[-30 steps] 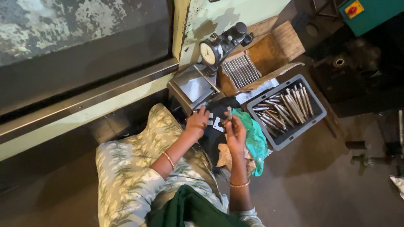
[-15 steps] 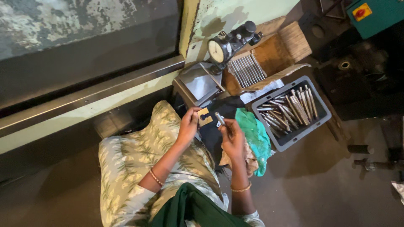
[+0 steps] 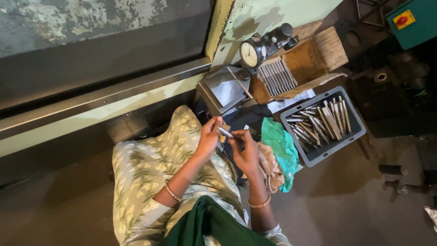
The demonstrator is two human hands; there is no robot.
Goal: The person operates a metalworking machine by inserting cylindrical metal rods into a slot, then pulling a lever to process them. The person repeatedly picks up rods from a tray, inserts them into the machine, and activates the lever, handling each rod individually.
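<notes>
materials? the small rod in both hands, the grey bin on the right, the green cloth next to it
Small rod, held between left hand and right hand: looks like bare metal, given its grey sheen and bright glint. Grey bin: probably moulded plastic, with matte, even colour and rounded rim. Green cloth: woven fabric, soft folds and crumpled, no shine.

Short metal rod (image 3: 226,133), grey and shiny, cylinder-shaped, near the centre of the frame. Held level with a slight tilt, upper end to the left, lower end to the right. Pinched at both ends between fingertips, above the lap, clear of any surface.
</notes>
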